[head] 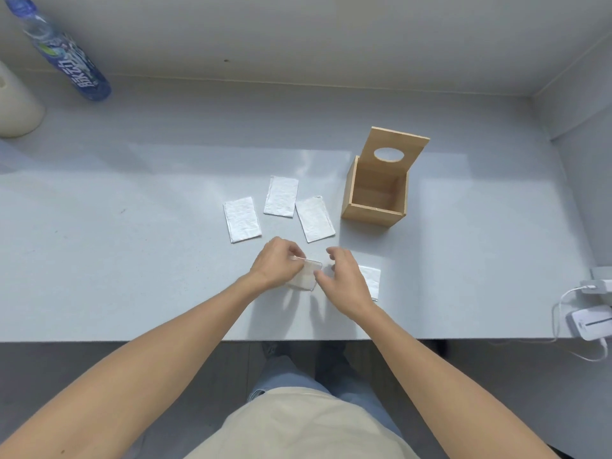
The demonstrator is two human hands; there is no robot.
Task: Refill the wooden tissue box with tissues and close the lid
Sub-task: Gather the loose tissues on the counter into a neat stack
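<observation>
The wooden tissue box [373, 215] stands open and empty right of centre, its lid [394, 144] with an oval hole tilted up at the back. Three folded white tissues lie flat left of it: one [242, 219], another [281, 200], a third [315, 218]. My left hand [276, 265] pinches a tissue [306, 276] lifted slightly off the table. My right hand [344, 276] hovers at that tissue's right edge, fingers apart, partly covering another tissue [372, 279] that lies flat on the table.
A blue-labelled plastic bottle [63, 54] and a cream cylinder [16, 104] stand at the far left. White devices with cables [589, 323] sit at the right edge. The table's front edge [198, 339] runs just below my wrists; walls close the back and right.
</observation>
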